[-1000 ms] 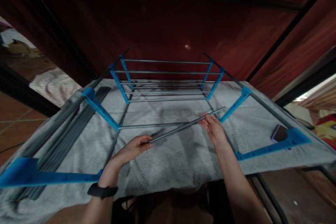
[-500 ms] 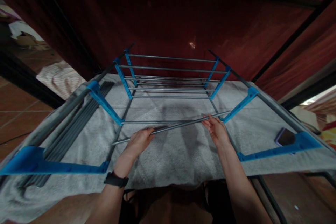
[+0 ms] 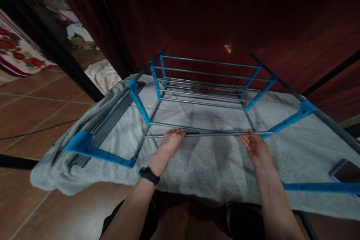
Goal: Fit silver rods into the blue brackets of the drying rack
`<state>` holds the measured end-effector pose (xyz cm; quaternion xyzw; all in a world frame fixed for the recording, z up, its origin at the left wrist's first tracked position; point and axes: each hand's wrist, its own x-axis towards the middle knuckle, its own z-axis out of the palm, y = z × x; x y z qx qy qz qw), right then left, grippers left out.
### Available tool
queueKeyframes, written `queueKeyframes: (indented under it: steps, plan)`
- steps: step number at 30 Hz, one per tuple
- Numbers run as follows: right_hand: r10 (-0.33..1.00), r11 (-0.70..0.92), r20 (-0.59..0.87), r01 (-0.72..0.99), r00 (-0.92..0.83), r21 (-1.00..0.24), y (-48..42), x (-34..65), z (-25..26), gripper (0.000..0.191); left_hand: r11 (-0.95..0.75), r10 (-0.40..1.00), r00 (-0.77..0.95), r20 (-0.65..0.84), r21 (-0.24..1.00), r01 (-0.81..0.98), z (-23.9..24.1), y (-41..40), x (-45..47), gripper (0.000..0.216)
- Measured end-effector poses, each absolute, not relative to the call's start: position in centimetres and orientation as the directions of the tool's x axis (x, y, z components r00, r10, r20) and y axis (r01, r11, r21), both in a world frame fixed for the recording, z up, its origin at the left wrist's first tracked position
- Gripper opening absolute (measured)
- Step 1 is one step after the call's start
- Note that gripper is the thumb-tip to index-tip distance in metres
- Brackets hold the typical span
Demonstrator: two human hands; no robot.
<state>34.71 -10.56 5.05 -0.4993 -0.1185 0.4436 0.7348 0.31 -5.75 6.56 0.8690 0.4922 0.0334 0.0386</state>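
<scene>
A loose grey metal tube (image 3: pixel 213 134) lies crosswise in both my hands, low over the frame's front part. My left hand (image 3: pixel 172 143) is closed over it towards its left end. Near its right end, my right hand (image 3: pixel 254 146) grips it between thumb and fingers. Around it stands a rack frame of grey tubes with blue plastic brackets (image 3: pixel 139 103). Several crossbars (image 3: pixel 213 73) join the brackets at the far end. One more crossbar (image 3: pixel 180 126) runs just behind the held tube. The tube's right end overlaps a blue bracket (image 3: pixel 287 120); whether they touch I cannot tell.
The rack rests on a grey towel-like cloth (image 3: pixel 219 172). A bundle of grey tubes (image 3: pixel 112 120) lies along the left side. A phone-like dark object (image 3: pixel 345 172) sits at the right by a bracket. Dark red fabric (image 3: pixel 197 15) hangs behind.
The view has swung left, so the rack appears further right. The held tube was slanted, right end further away; now it lies nearly parallel to the crossbars.
</scene>
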Motion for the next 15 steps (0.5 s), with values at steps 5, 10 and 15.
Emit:
queueKeyframes:
  steps: [5,10,15]
  plan:
    - [0.761,0.1,-0.279,-0.531,0.585,-0.841,-10.8,34.2,5.1,0.006,-0.57,0.821,0.568,0.062,0.014,0.822,6.2,-6.2,1.9,0.028]
    - [0.743,0.095,-0.289,-0.523,0.603,-0.847,-11.3,34.6,4.6,0.008,-0.601,0.793,0.6,0.105,-0.027,0.799,6.0,-7.1,3.2,0.026]
    - [0.718,0.074,-0.305,-0.504,0.626,-0.86,-11.8,35.2,4.2,0.014,-0.636,0.761,0.636,0.127,-0.047,0.77,5.9,-7.9,4.2,0.038]
